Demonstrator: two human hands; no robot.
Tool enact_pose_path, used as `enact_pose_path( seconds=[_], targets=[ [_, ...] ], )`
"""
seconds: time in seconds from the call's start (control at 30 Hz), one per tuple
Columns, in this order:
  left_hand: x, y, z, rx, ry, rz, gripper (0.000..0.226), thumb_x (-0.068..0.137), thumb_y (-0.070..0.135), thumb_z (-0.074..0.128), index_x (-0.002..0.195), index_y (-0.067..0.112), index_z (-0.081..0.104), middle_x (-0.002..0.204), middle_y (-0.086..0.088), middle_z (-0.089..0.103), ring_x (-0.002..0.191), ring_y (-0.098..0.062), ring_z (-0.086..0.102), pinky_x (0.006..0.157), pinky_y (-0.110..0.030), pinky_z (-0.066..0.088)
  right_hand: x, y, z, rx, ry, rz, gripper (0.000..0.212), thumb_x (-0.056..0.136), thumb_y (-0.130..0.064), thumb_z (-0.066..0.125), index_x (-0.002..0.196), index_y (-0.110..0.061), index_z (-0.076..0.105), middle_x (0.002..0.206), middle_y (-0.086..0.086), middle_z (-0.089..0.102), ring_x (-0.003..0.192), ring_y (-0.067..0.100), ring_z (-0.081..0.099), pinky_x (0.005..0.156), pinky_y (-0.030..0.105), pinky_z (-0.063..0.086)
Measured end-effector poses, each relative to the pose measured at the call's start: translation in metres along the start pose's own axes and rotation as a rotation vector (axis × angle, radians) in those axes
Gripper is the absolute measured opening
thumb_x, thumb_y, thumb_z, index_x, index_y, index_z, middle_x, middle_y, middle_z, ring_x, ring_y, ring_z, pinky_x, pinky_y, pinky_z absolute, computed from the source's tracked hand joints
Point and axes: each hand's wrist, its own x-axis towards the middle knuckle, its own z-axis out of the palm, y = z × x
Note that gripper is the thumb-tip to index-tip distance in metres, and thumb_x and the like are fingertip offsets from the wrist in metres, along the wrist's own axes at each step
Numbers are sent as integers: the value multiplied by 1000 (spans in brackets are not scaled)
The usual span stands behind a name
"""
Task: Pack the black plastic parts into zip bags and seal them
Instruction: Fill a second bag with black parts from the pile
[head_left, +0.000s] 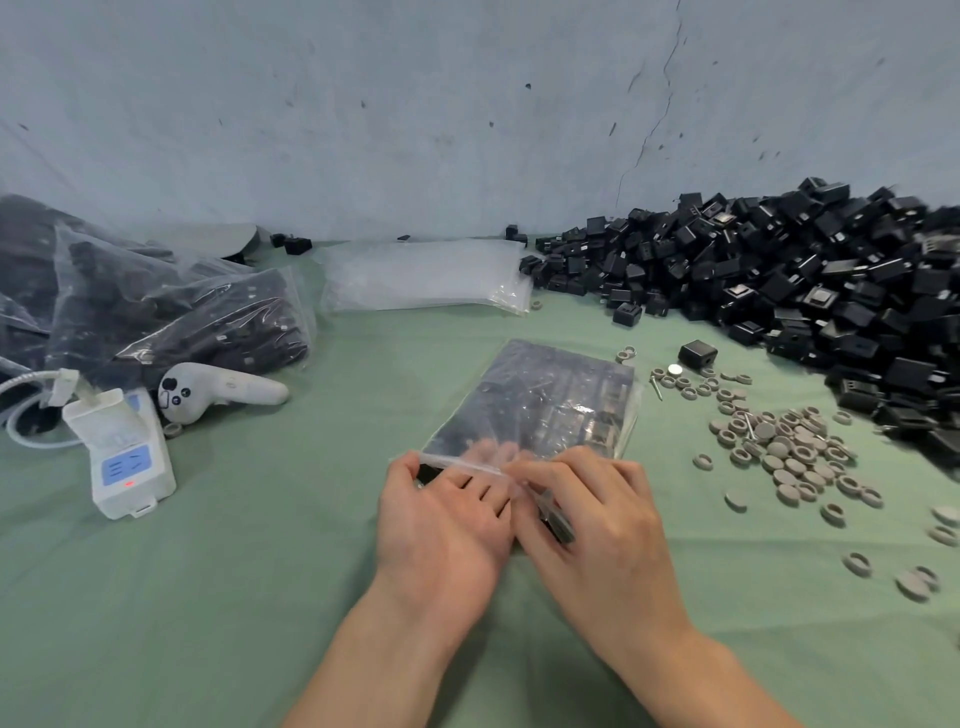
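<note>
Up close, our left hand (441, 519) and right hand (597, 525) pinch the zip bag (535, 405) along its mouth, which bulging black parts (576, 384) could reopen.

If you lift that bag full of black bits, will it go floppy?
It would probably sag, not flop: the bag is thin clear plastic, but black parts pack it flat like a slab. Packed that full, it is likely heavy for its size. The shiny plastic may slip, which fits the left hand and right hand both pinching its top edge.
</note>
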Motion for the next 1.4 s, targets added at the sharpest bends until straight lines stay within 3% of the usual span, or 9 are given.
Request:
enact_pose_path(
  seconds=[0.2,0.3,0.4,0.67,0.87,1.03,1.13,1.27,1.4],
  targets=[
    [-19,3,-15,82,166,108,56,102,43,32,104,-4,62,95,-19,73,84,-29,74,78,-38,50,8,2,-11,162,-74,76,26,101,-31,45,102,-24,70,94,-15,64,87,6,61,84,33,42],
    [-24,10,-18,237,373,298,31,100,31,33,84,16,54,65,-2,53,45,-11,48,48,-24,36,21,16,-19,171,-42,193,27,102,-30,42,102,-26,69,94,-17,64,83,0,59,83,31,42],
    [-26,15,-9,400,411,604,20,98,21,38,83,20,52,52,5,51,36,-8,39,34,-17,31,33,40,-31,270,36,434,23,102,-31,43,100,-33,66,92,-21,65,85,-2,61,76,17,44],
    [-9,-12,36,1135,-15,1006,10,91,40,49,94,48,56,85,15,64,67,-3,60,58,-17,51,49,125,-71,919,429,1392,24,101,-21,46,107,-20,69,89,-2,70,72,11,60,66,25,45],
    [82,-92,119,1637,-429,865,18,99,28,51,116,32,50,105,16,56,85,-1,59,71,-21,48,44,168,-105,1004,820,1550,19,100,-19,43,103,-19,62,91,-3,67,72,11,60,61,23,45],
    [149,-192,163,2051,-728,753,62,94,46,55,147,26,29,142,-2,37,126,-22,46,104,-45,42,35,204,-135,784,1126,1622,17,98,-20,44,84,-23,54,81,-6,60,65,11,58,58,25,43],
    [179,-245,178,2247,-774,597,99,81,71,58,155,28,9,162,-11,6,148,-34,15,117,-52,26,27,228,-146,671,1217,1703,24,94,-12,39,73,-15,51,74,1,55,64,19,54,59,29,45],
    [207,-291,186,2369,-746,559,103,78,80,51,156,33,1,164,-14,-9,149,-44,-7,118,-62,13,17,251,-152,630,1212,1774,29,97,-17,36,101,-7,63,97,13,65,92,29,61,87,37,49],
    [220,-304,190,2357,-647,729,77,87,64,50,150,30,21,160,-17,13,144,-53,1,114,-61,21,16,256,-154,688,1206,1792,43,98,-24,39,132,-8,59,126,14,63,116,31,59,102,43,44]
  ],
)
